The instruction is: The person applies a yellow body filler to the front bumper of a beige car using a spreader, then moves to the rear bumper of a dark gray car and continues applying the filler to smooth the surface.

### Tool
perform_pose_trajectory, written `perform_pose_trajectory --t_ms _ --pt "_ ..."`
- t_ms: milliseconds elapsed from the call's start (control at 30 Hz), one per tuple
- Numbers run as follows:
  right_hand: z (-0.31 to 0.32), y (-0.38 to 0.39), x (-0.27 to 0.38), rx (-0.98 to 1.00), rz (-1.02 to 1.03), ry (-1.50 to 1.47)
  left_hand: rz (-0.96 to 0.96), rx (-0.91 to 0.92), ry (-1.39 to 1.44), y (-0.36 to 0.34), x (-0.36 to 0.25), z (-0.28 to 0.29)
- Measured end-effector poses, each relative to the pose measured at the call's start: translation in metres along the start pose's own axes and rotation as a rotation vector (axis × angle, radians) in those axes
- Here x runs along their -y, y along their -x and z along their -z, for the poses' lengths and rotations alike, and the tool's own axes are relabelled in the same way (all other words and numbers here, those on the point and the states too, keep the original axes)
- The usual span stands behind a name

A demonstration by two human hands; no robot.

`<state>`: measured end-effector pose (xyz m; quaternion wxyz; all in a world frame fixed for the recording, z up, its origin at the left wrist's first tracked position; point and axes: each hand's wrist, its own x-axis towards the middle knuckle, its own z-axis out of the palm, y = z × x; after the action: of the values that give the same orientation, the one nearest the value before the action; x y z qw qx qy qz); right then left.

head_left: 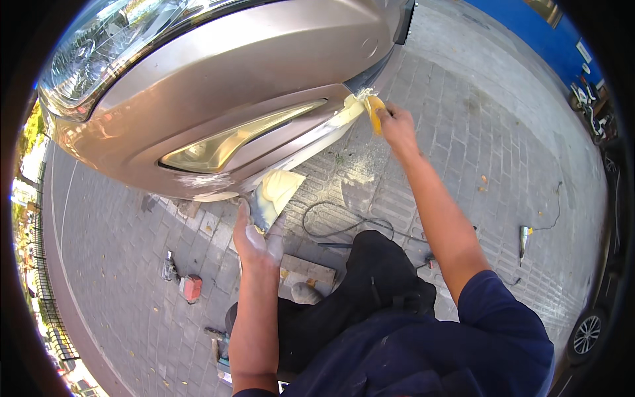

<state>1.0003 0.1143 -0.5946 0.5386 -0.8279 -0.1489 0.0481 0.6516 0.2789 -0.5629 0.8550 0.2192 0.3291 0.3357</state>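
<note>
My left hand (253, 243), dusted white, is closed on a grey putty board (262, 215) that carries a thick smear of cream-yellow filler (280, 188). It is just below the lower edge of a bronze car bumper (264, 66). Stretched out to the right, my right hand (398, 126) grips a yellow spreader (375, 114). The spreader's blade meets the filler strip (346, 112) at the right end of the bumper's lower edge. Bare whitish patches (205, 180) show on the bumper beneath the fog light (218, 145).
On the paving at left lies a cordless power tool (169, 267) with a red battery (191, 288). A dark cable (317, 233) loops in front of my knee. A yellow-and-grey corded tool (524, 243) is at right. A parked car's wheel (587, 333) and motorcycles (585, 106) line the right edge.
</note>
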Motion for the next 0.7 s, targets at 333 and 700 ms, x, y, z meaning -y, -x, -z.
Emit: perform_pose_trajectory --t_ms 333,700 --pt "-0.013 0.008 0.008 -0.14 0.611 0.509 -0.003 0.047 0.013 -0.001 0.001 -0.002" --pt "-0.03 0.048 0.023 -0.085 0.756 0.57 0.001 0.007 0.043 0.003 -0.001 -0.012"
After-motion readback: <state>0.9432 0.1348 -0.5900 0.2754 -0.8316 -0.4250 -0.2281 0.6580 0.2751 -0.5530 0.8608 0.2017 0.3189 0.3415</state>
